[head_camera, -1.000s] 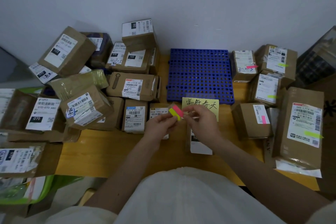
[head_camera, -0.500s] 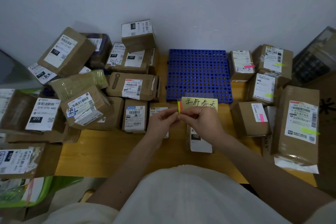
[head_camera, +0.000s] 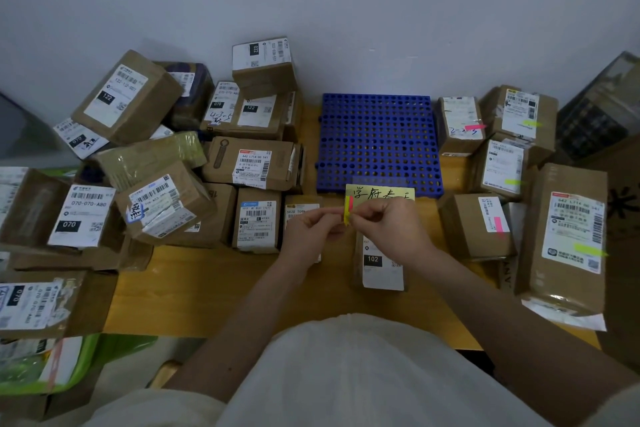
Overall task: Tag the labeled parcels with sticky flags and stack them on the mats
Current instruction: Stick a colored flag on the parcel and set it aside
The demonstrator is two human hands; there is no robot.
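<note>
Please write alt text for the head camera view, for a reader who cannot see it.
Both hands, left hand and right hand, pinch a small pad of sticky flags over a wooden table. An empty blue mat lies beyond, with untagged parcels left and flagged parcels right.

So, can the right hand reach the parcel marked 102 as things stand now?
Probably yes: the parcel marked 102 lies uncovered just below the right hand, though that hand is busy pinching the sticky flags.
</note>
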